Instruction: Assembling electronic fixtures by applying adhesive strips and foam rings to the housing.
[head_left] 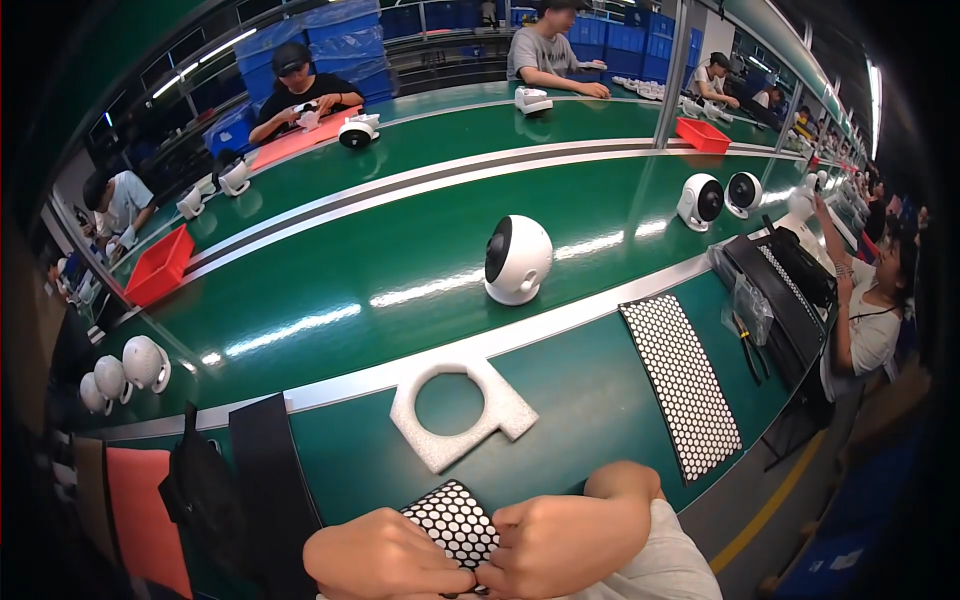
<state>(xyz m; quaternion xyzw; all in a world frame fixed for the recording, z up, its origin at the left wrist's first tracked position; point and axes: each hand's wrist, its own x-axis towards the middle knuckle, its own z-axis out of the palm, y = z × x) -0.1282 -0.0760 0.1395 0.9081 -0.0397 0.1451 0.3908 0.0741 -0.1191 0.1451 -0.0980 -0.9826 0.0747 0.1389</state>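
Observation:
Close to my body, both my hands grip a small black sheet covered in white round dots (452,522). My left hand (380,555) is closed on its left side, and my right hand (572,535) on its right; the fingertips come together at its near edge. What exactly the fingertips pinch there is hidden. Just beyond lies a white foam piece with a round hole (408,415). A larger black sheet with the same white dots (682,388) lies flat on the green bench to the right.
A white ball-shaped camera with a black face (522,262) stands on the green belt (400,240); more stand right and far left. Yellow-handled pliers (745,340) and a black bag (205,480) lie at the bench sides. Red bins (160,268) and several co-workers line the belt.

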